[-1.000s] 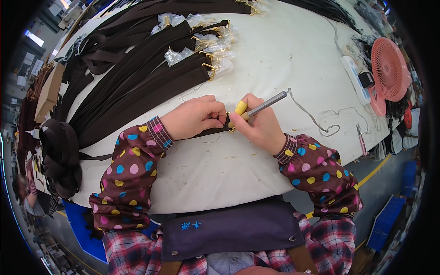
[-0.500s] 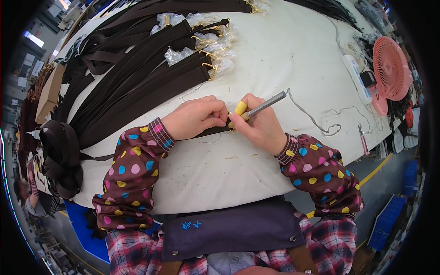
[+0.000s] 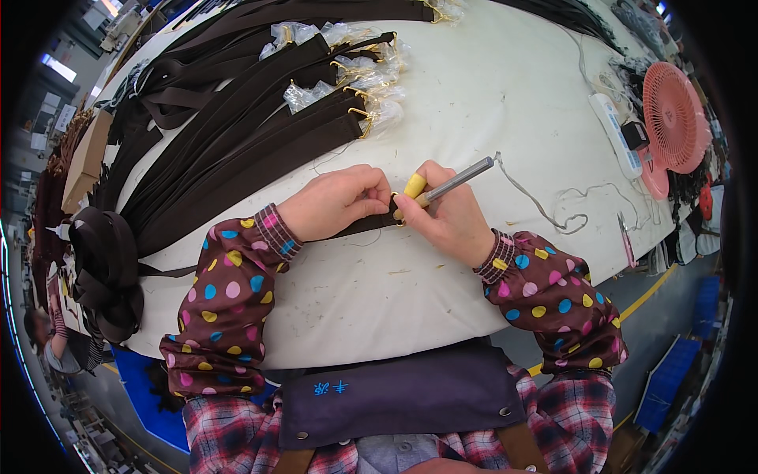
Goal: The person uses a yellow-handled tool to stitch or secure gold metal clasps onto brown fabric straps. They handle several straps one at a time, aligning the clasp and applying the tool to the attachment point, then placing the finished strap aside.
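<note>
My left hand point(image 3: 335, 201) presses a dark brown strap point(image 3: 359, 227) flat on the white table point(image 3: 442, 103), fingers pinched at the strap's end. My right hand point(image 3: 446, 217) grips a pen-like tool with a yellow collar and grey metal handle point(image 3: 442, 186), its tip down at the strap end between both hands. A thin grey cord point(image 3: 545, 207) trails from the tool's handle across the table to the right.
A pile of dark brown straps with gold buckles in clear bags point(image 3: 347, 87) lies at the back left. A coiled bundle of straps point(image 3: 106, 268) sits at the left edge. A pink fan point(image 3: 671, 114) and a white power strip point(image 3: 616, 134) stand at the right.
</note>
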`<state>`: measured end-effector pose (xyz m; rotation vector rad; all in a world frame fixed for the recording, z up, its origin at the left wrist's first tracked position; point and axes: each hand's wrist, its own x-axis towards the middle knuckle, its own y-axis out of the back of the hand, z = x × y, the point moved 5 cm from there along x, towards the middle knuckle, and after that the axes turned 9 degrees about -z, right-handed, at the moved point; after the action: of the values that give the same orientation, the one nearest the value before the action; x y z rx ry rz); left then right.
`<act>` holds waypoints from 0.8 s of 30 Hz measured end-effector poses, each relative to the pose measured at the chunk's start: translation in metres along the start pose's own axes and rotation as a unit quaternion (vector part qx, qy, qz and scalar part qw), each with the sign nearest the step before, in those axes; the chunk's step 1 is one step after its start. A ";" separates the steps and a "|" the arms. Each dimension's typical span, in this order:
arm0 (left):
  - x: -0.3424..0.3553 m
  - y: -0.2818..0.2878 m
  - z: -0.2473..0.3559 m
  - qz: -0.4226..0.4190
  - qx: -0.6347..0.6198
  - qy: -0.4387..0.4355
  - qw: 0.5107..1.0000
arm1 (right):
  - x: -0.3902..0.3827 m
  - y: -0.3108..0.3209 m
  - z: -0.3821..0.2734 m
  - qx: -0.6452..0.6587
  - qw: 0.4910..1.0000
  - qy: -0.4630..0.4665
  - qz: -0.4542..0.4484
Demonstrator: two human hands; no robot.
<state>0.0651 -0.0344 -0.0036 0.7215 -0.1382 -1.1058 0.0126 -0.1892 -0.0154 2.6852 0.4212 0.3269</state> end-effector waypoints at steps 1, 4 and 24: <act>0.000 0.001 0.000 0.011 -0.014 -0.005 1.000 | 0.000 0.000 -0.001 0.015 1.000 -0.009 0.000; -0.003 0.003 -0.006 -0.004 -0.128 0.110 0.986 | 0.000 0.002 -0.005 0.108 0.993 -0.032 0.026; -0.004 0.002 -0.007 0.014 -0.137 0.091 0.986 | 0.008 0.000 -0.002 0.008 1.000 -0.016 0.019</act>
<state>0.0681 -0.0269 -0.0065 0.5683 0.1561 -1.0032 0.0191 -0.1862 -0.0119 2.7120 0.3655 0.2934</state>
